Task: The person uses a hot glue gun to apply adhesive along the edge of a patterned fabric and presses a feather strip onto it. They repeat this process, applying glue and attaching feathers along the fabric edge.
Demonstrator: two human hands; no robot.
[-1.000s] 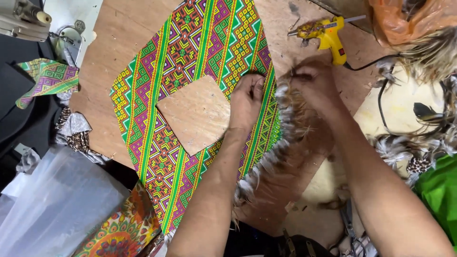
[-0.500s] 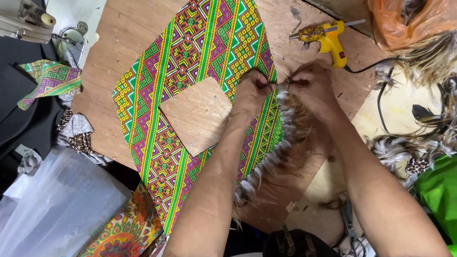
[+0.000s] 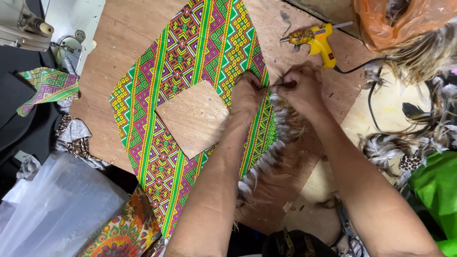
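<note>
A bright patterned fabric panel (image 3: 190, 62) in green, yellow, purple and orange lies on a wooden board, with a square hole cut in its middle. A row of brown and white feathers (image 3: 281, 143) runs along its right edge. My left hand (image 3: 247, 95) presses on that edge of the fabric. My right hand (image 3: 300, 88) pinches a brown feather (image 3: 284, 84) against the same edge, close to my left fingers.
A yellow glue gun (image 3: 320, 42) with a black cord lies behind my hands. Loose feathers (image 3: 419, 128) and an orange plastic bag (image 3: 385, 24) are at the right. A sewing machine (image 3: 21, 24), fabric scraps and a clear plastic bag (image 3: 52, 209) are at the left.
Both hands have stayed at the fabric's right edge, shifting a little upward along the feather row. The view has moved slightly.
</note>
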